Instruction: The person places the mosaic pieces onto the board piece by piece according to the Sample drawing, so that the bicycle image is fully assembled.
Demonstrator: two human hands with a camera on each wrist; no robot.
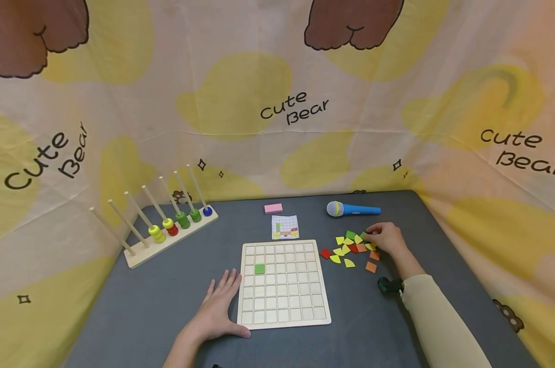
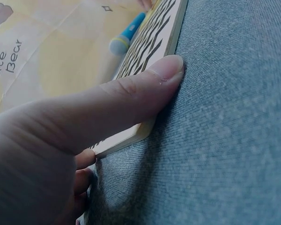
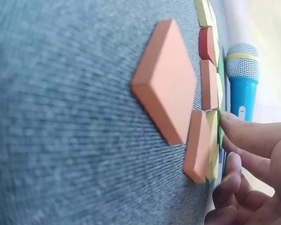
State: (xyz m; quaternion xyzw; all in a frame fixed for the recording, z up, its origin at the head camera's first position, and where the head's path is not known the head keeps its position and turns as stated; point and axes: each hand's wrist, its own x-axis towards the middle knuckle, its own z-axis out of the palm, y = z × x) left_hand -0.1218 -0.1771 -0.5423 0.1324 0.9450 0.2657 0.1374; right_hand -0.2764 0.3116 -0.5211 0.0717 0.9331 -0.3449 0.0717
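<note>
A pale wooden grid board (image 1: 284, 325) lies on the table, a green square tile (image 1: 259, 269) in one of its upper left cells. My left hand (image 1: 219, 309) spreads at the board's near left corner, its thumb against the front edge and its fingers along the left side. To the right of the board, my right hand (image 1: 389, 239) reaches into loose coloured tiles and pinches a green tile (image 3: 220, 129) between thumb and fingertip; the fingers partly hide it. Around it lie yellow tiles (image 1: 349, 263), red tiles (image 1: 325, 253) and orange tiles (image 3: 175, 86).
Behind the board are a small pattern card (image 1: 285, 227) and a pink block (image 1: 273, 208). A blue toy microphone (image 1: 361, 210) lies behind the tiles. On the left stands a wooden peg rack (image 1: 143, 254) with coloured beads. Printed cloth (image 1: 240, 168) encloses the dark table (image 1: 176, 286).
</note>
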